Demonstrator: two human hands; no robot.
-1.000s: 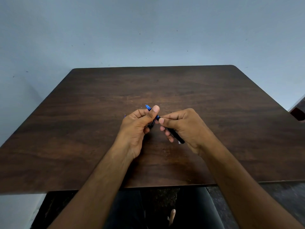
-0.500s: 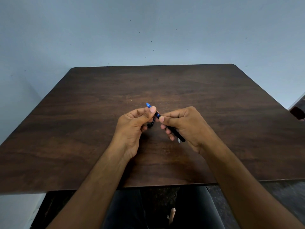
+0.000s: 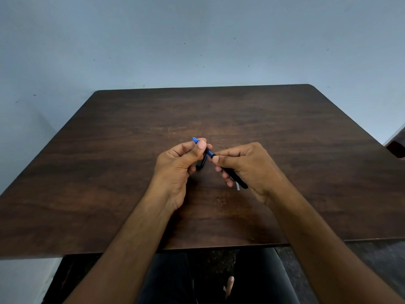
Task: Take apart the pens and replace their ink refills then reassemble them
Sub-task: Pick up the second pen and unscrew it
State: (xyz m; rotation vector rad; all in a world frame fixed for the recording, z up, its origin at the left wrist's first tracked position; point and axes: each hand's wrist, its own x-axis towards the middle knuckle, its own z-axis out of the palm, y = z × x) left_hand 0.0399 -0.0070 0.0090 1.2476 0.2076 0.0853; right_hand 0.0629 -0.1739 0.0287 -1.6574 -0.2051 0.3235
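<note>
two hands pinch one pen (image 3: pixel 221 164) — left hand (image 3: pixel 178 163) at its blue tip, right hand (image 3: pixel 247 165) on the black barrel — pointing upper left above the table (image 3: pixel 306 150).

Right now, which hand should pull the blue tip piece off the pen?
Left. The left hand already pinches the blue tip piece, while the right hand braces the black barrel.
</note>
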